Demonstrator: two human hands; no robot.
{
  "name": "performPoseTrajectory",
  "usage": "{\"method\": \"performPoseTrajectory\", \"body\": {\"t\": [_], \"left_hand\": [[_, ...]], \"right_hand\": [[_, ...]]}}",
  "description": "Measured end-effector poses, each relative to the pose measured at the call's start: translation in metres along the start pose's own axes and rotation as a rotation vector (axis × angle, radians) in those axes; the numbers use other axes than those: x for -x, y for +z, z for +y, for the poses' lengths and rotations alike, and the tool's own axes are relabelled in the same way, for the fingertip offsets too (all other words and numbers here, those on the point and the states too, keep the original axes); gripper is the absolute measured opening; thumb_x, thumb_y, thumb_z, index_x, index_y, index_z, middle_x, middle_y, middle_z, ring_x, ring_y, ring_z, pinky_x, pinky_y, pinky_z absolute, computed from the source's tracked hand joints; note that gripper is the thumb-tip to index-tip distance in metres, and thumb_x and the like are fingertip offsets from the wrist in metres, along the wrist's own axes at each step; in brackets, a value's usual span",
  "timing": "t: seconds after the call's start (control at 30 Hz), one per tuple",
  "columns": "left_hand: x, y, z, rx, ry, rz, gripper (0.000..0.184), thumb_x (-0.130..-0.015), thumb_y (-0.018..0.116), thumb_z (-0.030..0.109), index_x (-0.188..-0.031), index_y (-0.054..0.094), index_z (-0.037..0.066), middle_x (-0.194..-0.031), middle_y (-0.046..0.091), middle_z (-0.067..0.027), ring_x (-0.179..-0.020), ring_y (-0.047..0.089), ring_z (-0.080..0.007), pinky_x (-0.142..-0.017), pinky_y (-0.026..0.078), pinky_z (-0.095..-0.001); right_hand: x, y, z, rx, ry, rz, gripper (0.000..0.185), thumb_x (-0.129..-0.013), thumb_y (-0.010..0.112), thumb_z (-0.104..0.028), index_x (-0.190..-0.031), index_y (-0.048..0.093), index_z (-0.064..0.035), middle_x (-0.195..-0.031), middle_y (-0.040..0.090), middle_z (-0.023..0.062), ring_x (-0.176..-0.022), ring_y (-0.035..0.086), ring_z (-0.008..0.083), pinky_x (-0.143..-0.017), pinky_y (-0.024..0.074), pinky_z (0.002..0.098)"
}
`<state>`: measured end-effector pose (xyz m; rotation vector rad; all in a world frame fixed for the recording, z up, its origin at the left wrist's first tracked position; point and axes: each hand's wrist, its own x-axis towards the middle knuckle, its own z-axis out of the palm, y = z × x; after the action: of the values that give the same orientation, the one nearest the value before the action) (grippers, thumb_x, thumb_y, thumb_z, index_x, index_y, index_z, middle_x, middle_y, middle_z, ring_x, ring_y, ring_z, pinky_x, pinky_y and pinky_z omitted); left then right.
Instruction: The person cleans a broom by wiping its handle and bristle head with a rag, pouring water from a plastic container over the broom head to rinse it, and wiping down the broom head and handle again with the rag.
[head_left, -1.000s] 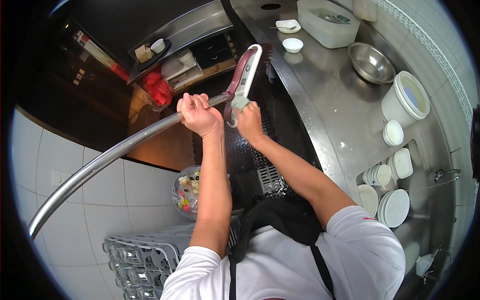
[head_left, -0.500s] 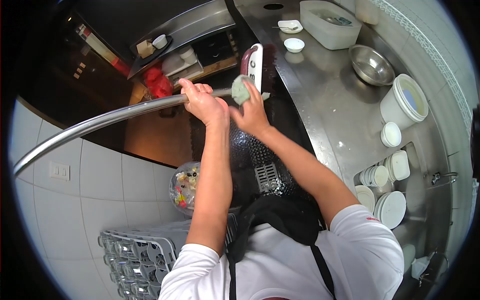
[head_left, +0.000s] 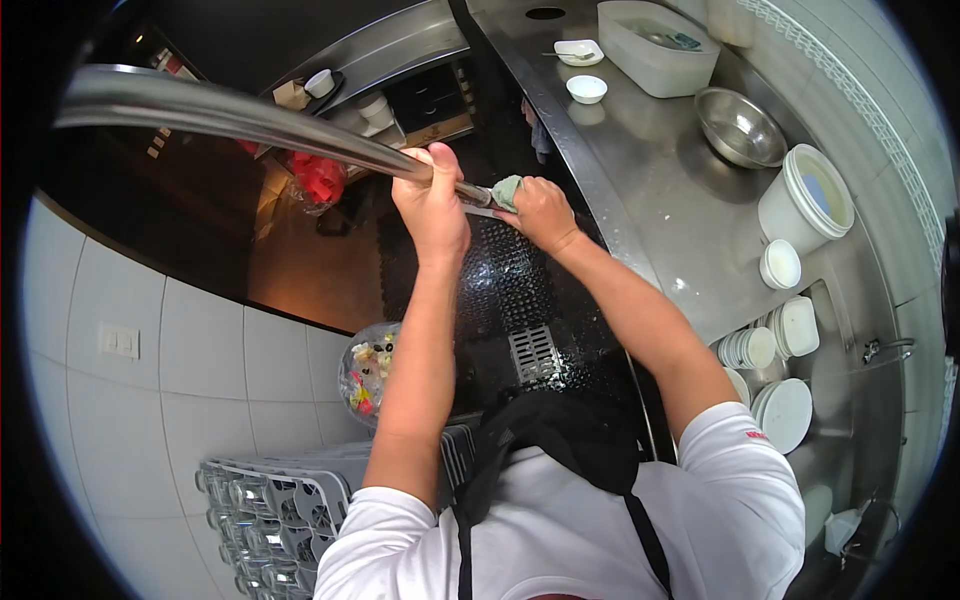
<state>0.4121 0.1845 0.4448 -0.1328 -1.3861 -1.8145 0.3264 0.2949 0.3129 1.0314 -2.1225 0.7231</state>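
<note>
A long, shiny metal pole (head_left: 250, 118) runs from the upper left down to my hands in front of me. My left hand (head_left: 437, 205) is closed around it, thumb up. My right hand (head_left: 545, 213) is closed on a pale green scrubbing cloth (head_left: 506, 192), pressed against the pole's lower end. What is fixed to that end is mostly hidden behind my right hand; only a thin, light edge shows. Wet, black textured flooring (head_left: 500, 270) lies below both hands.
On the right, a steel counter (head_left: 640, 200) bears a metal bowl (head_left: 740, 127), a white bucket (head_left: 808, 200), and stacked dishes (head_left: 783, 415). A bag of food waste (head_left: 368, 375) stands at left, near a glass rack (head_left: 265, 525). A floor drain (head_left: 535, 355) lies ahead.
The pole's far part has swung upward at the left. Its lettered white-and-red end has turned out of sight. My right hand has moved slightly right and down, closing more tightly with the cloth.
</note>
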Motion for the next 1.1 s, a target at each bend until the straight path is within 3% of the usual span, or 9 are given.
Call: {"method": "performPoseTrajectory", "body": {"t": [0.13, 0.2, 0.3, 0.4, 0.53, 0.63, 0.73, 0.9, 1.1], "left_hand": [[-0.001, -0.056, -0.025, 0.037, -0.018, -0.497, 0.025, -0.085, 0.073, 0.005, -0.095, 0.050, 0.007, -0.086, 0.059, -0.0051, -0.081, 0.058, -0.0115, -0.072, 0.048, -0.0244], [0.002, -0.079, -0.042, -0.844, 0.049, -0.683, 0.042, -0.078, 0.080, 0.019, -0.108, 0.054, 0.006, -0.106, 0.061, -0.0091, -0.102, 0.060, -0.0221, -0.088, 0.049, -0.0360], [0.017, -0.100, -0.060, -1.098, -0.198, -0.811, 0.047, -0.071, 0.084, 0.021, -0.109, 0.059, 0.008, -0.101, 0.067, -0.0144, -0.093, 0.065, -0.0317, -0.086, 0.050, -0.0408], [0.017, -0.106, -0.065, -1.385, -0.072, -0.890, 0.042, -0.070, 0.084, 0.021, -0.104, 0.063, 0.008, -0.095, 0.069, -0.0128, -0.091, 0.066, -0.0353, -0.084, 0.050, -0.0426], [0.018, -0.116, -0.068, -1.062, 0.007, -0.859, 0.044, -0.074, 0.080, 0.019, -0.113, 0.063, 0.011, -0.104, 0.067, -0.0144, -0.094, 0.066, -0.0348, -0.084, 0.051, -0.0417], [0.025, -0.106, -0.053, -0.897, -0.228, -0.704, 0.051, -0.077, 0.078, 0.020, -0.122, 0.055, 0.009, -0.107, 0.067, -0.0180, -0.105, 0.064, -0.0339, -0.091, 0.050, -0.0391], [0.027, -0.113, -0.059, -0.783, -0.163, -0.748, 0.056, -0.079, 0.075, 0.016, -0.128, 0.049, 0.008, -0.114, 0.067, -0.0145, -0.111, 0.063, -0.0253, -0.092, 0.048, -0.0352], [0.042, -0.106, -0.070, -0.391, -0.189, -0.416, 0.029, -0.079, 0.073, 0.007, -0.098, 0.051, 0.006, -0.089, 0.058, 0.0000, -0.080, 0.054, -0.0068, -0.071, 0.048, -0.0252], [0.039, -0.098, -0.068, -0.484, -0.159, -0.245, 0.030, -0.076, 0.077, 0.010, -0.091, 0.052, 0.005, -0.086, 0.058, -0.0018, -0.078, 0.055, -0.0080, -0.069, 0.047, -0.0245]], "right_hand": [[-0.012, -0.010, 0.012, -0.099, -0.203, -0.079, 0.035, -0.066, 0.080, -0.035, -0.077, 0.061, -0.0078, -0.079, 0.057, 0.0084, -0.078, 0.060, 0.0286, -0.070, 0.0493, 0.0404], [-0.017, -0.013, 0.011, -0.118, -0.289, -0.105, 0.036, -0.064, 0.080, -0.036, -0.074, 0.061, -0.0077, -0.079, 0.058, 0.0074, -0.079, 0.062, 0.0276, -0.071, 0.0500, 0.0398], [-0.028, -0.014, 0.002, -0.173, -0.406, -0.152, 0.038, -0.062, 0.081, -0.038, -0.075, 0.061, -0.0079, -0.079, 0.059, 0.0080, -0.080, 0.063, 0.0284, -0.071, 0.0504, 0.0409], [-0.035, -0.020, -0.006, -0.182, -0.416, -0.212, 0.041, -0.060, 0.082, -0.038, -0.077, 0.061, -0.0077, -0.080, 0.059, 0.0083, -0.081, 0.063, 0.0291, -0.072, 0.0507, 0.0416], [-0.049, -0.022, -0.015, -0.151, -0.453, -0.244, 0.046, -0.059, 0.082, -0.039, -0.079, 0.059, -0.0056, -0.082, 0.059, 0.0111, -0.082, 0.062, 0.0306, -0.074, 0.0511, 0.0415], [-0.066, -0.031, -0.017, -0.165, -0.486, -0.342, 0.048, -0.058, 0.084, -0.039, -0.080, 0.060, -0.0045, -0.080, 0.063, 0.0122, -0.081, 0.065, 0.0330, -0.071, 0.0528, 0.0425], [-0.088, -0.042, -0.022, -0.121, -0.535, -0.484, 0.054, -0.057, 0.085, -0.045, -0.085, 0.064, -0.0029, -0.085, 0.067, 0.0146, -0.083, 0.067, 0.0337, -0.072, 0.0548, 0.0421], [-0.110, -0.051, -0.020, -0.145, -0.622, -0.445, 0.057, -0.053, 0.084, -0.047, -0.081, 0.060, -0.0040, -0.080, 0.063, 0.0117, -0.081, 0.065, 0.0337, -0.074, 0.0529, 0.0416], [-0.113, -0.050, -0.016, -0.249, -0.624, -0.255, 0.059, -0.054, 0.083, -0.049, -0.086, 0.061, -0.0045, -0.085, 0.060, 0.0102, -0.086, 0.062, 0.0327, -0.079, 0.0501, 0.0406]]}}
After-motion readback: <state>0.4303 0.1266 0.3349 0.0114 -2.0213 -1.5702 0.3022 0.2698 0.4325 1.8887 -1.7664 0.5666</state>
